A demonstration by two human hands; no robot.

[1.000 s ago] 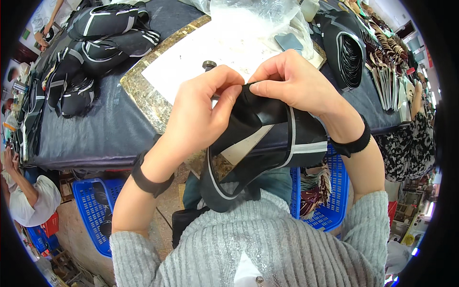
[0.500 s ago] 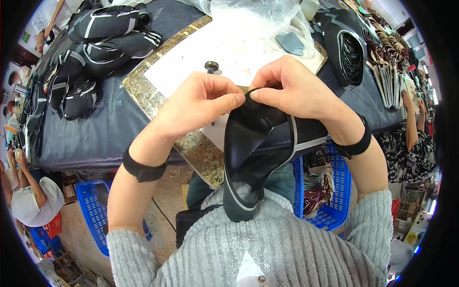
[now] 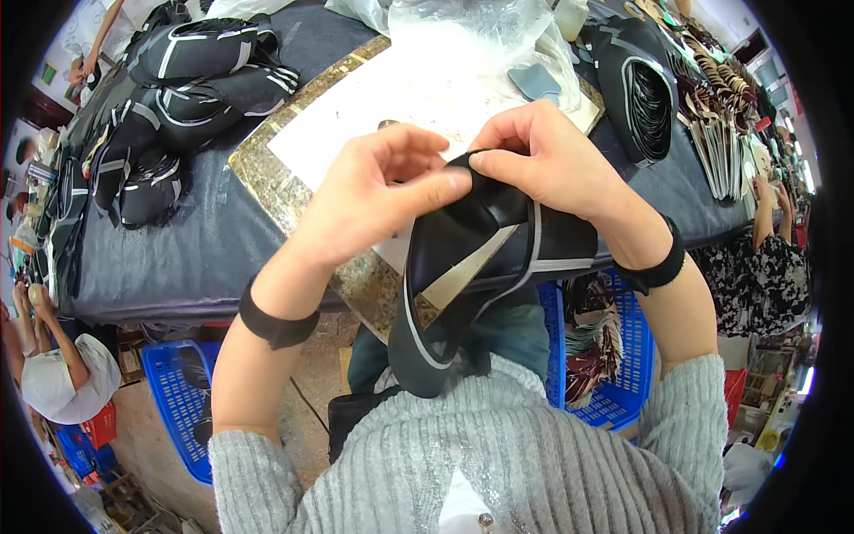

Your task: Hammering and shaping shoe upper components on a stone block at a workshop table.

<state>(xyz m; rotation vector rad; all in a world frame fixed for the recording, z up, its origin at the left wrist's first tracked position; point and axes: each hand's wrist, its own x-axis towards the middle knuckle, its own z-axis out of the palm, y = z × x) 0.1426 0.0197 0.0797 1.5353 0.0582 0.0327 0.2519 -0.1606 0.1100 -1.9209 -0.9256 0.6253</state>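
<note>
Black grey-edged piece (image 3: 436,254), bent into a loop and raised at the near edge of the table (image 3: 178,267), its lower bend hanging toward the wearer's grey ribbed sweater (image 3: 480,445). Dark sheeting covers the table, which spans the far side of the scene. On it lies a speckled stone slab (image 3: 363,283), largely overlaid by a white sheet (image 3: 334,116). Below table height stand two blue baskets: the left basket (image 3: 167,400) and the right basket (image 3: 635,378), the latter containing maroon and pale pieces (image 3: 592,356). Grey-edged black bundles (image 3: 200,49) are heaped at far left; one similar black roll (image 3: 642,111) lies at far right. Clear plastic (image 3: 471,27) rests at the far part of the slab.

Right hand (image 3: 551,160): closed in a pinch, thumb against bent forefinger, gripping the upper edge of the piece. Left hand (image 3: 378,191): grip released, thumb and fingers parted by a clear gap; the thumb tip overlaps the upper edge just beside the right-hand pinch, though whether it presses there cannot be told. The left fingertips are blurred. Each wrist bears a black band. Smallest: a blue-grey flat pad (image 3: 535,82), beyond the right hand, and a round metal knob (image 3: 387,124), mostly hidden behind the left.
</note>
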